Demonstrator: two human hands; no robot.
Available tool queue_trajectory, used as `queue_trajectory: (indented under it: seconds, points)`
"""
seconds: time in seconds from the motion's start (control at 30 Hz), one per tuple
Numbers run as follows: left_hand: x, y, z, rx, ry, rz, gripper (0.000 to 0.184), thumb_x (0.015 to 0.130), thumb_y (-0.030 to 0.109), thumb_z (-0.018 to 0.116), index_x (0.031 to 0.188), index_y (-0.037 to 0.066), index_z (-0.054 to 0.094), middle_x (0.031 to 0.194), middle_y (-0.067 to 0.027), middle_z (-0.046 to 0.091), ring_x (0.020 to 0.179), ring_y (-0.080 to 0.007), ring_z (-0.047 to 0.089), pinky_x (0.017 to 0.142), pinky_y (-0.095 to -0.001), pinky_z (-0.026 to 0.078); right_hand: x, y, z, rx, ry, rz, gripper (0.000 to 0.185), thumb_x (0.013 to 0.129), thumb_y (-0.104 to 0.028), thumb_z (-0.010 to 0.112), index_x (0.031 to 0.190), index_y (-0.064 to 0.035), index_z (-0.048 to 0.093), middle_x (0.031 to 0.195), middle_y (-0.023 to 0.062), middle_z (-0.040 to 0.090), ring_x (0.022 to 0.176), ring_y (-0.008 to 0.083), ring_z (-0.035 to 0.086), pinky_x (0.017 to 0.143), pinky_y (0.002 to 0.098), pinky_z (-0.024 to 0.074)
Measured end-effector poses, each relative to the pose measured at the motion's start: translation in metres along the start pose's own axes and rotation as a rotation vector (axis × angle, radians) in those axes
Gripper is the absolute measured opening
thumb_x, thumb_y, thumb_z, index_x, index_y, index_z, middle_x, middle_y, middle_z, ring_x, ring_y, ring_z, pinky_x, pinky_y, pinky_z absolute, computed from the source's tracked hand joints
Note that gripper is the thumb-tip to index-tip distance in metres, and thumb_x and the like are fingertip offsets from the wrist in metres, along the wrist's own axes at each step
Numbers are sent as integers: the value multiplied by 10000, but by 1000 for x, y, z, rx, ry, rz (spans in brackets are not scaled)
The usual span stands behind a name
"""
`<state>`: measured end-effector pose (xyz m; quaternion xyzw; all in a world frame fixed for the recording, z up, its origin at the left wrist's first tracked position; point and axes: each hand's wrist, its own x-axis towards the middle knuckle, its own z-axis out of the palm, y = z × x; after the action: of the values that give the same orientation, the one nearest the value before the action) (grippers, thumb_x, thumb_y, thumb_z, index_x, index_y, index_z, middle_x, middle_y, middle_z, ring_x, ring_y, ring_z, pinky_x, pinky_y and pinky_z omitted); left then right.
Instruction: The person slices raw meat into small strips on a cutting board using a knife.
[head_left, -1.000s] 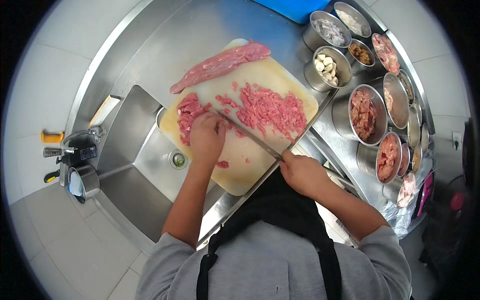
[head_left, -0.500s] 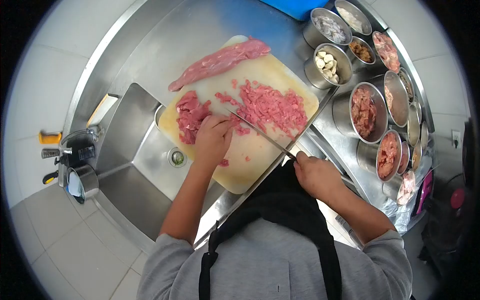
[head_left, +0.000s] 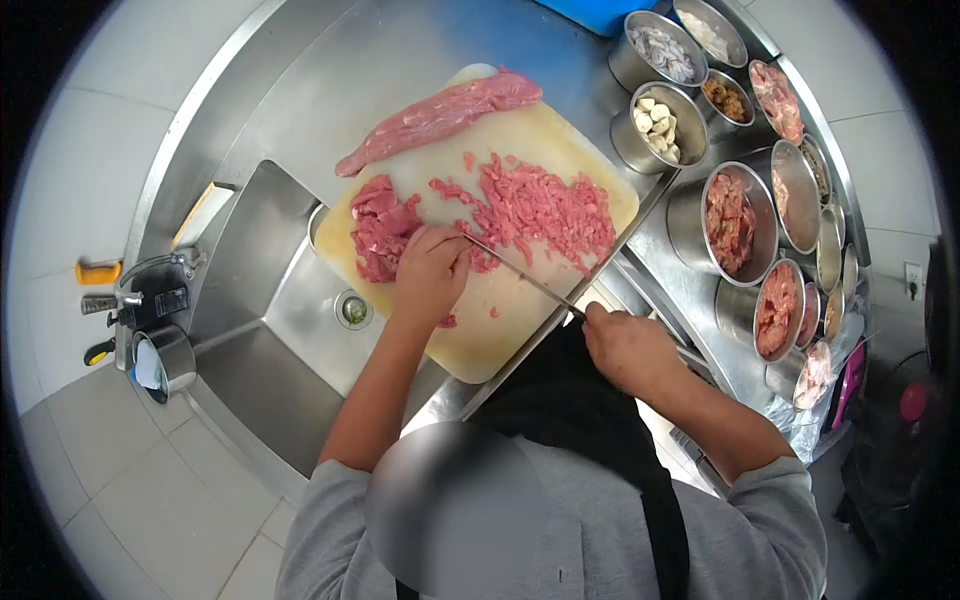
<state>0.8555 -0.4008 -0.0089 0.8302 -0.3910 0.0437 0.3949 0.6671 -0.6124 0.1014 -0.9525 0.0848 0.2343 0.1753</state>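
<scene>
A pale cutting board (head_left: 470, 350) lies across the sink's edge. My right hand (head_left: 625, 345) is closed round the handle of a long knife (head_left: 525, 275), whose blade slants over the board with its tip by my left fingertips. Curled on the board, my left hand (head_left: 432, 268) touches meat beside the blade; its fingers are bent together and hide what they press. Left of it lies a pile of meat chunks (head_left: 380, 230). Small chopped pieces (head_left: 545, 210) are spread on the board's right half. One long whole piece (head_left: 440, 118) rests along the far edge.
A steel sink (head_left: 250, 350) with a drain is at the left. Metal containers stand at the right, among them one of white pieces (head_left: 655, 130) and one of meat (head_left: 728, 225). Behind the board is a blue object (head_left: 590, 14). A faucet (head_left: 160, 268) stands far left.
The knife first drew back toward me with my right hand, then moved slightly forward and left. My left hand has shifted a little right from the meat pile.
</scene>
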Motion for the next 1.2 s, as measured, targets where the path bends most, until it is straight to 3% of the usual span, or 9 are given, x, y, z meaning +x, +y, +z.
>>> queue_trajectory:
  seconds: [0.17,0.23,0.33,0.4,0.57,0.77,0.87,0.97,1.2]
  points:
    - [-2,-5,9,17,3,-42,67,780,25,716,846,24,721,928,-113,684,899,-301,653,819,-381,531,41,-8,47,110,27,35,225,997,-264,508,1012,-40,519,799,208,680,745,422,675,660,539,530]
    - [2,-4,3,-17,-108,-28,73,780,19,718,851,28,731,926,-115,690,905,-312,655,817,-382,532,49,-8,39,101,26,21,227,997,-261,505,1019,-35,519,798,208,679,746,426,673,661,538,530]
    - [-3,-5,-19,-11,26,-128,89,779,25,720,866,35,737,919,-113,695,907,-311,657,815,-393,532,27,-10,7,90,34,-1,236,994,-259,505,1035,-28,522,793,204,680,746,424,674,665,539,533]
    - [-4,-9,-24,32,-8,-109,91,781,24,716,869,32,737,921,-110,699,911,-308,659,823,-396,532,3,-10,0,43,-53,4,211,982,-195,441,1045,-11,520,817,221,693,769,413,699,678,530,554]
    - [-7,-12,-10,75,-101,-35,92,799,24,702,883,24,738,936,-103,709,926,-299,663,847,-402,531,35,-17,50,157,-46,13,203,979,-184,432,1034,-8,517,811,226,694,771,412,699,678,526,558]
    - [-12,-2,-25,33,-113,-9,53,790,14,679,825,22,719,882,-104,684,879,-300,648,826,-413,529,11,-11,10,68,3,-54,191,981,-168,430,1031,-9,522,822,223,696,761,409,698,665,536,553]
    - [-21,1,-18,56,-34,-95,55,790,13,678,830,15,715,900,-109,690,898,-309,652,835,-411,529,1,-12,27,102,-42,-19,197,986,-185,442,1030,-11,526,826,220,697,761,409,698,669,532,554]
    - [-22,-4,-13,27,-65,-48,94,785,19,685,869,10,727,939,-116,700,939,-332,654,857,-416,530,30,-11,38,100,-39,-11,208,989,-206,450,1031,-17,528,828,219,696,762,406,699,674,530,554]
    - [-60,21,-70,34,-267,-261,162,823,42,687,974,44,748,1045,-129,699,987,-333,658,883,-407,530,-3,-2,19,64,68,-71,237,978,-273,530,1032,-43,533,786,195,684,749,407,679,679,525,537]
